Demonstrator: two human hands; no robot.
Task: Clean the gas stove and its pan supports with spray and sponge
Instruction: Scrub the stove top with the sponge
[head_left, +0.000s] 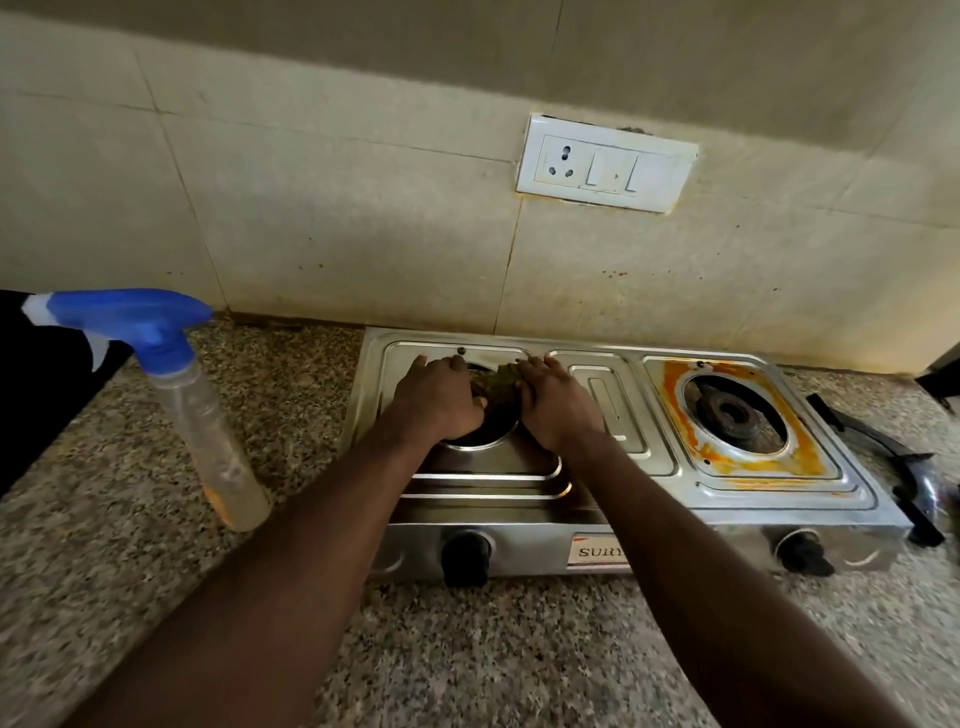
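Note:
A steel two-burner gas stove (524, 470) sits on the granite counter. Both my hands are over its left burner well (480, 441). My right hand (553, 402) holds a green sponge (496, 378) against the burner's far rim, fingers curled over it. My left hand (441, 397) lies flat on the steel just left of the sponge, its thumb close to it. The right burner (730, 410) is bare and ringed with orange stains (675, 410). A clear spray bottle (208, 421) with a blue trigger head stands left of the stove. Black pan supports (883, 454) lie to the stove's right.
Two black knobs (466, 553) (802, 553) sit on the stove's front panel. A tiled wall with a white socket and switch plate (605, 163) rises right behind the stove. A dark object (31, 395) fills the left edge. Speckled counter (467, 649) stretches in front.

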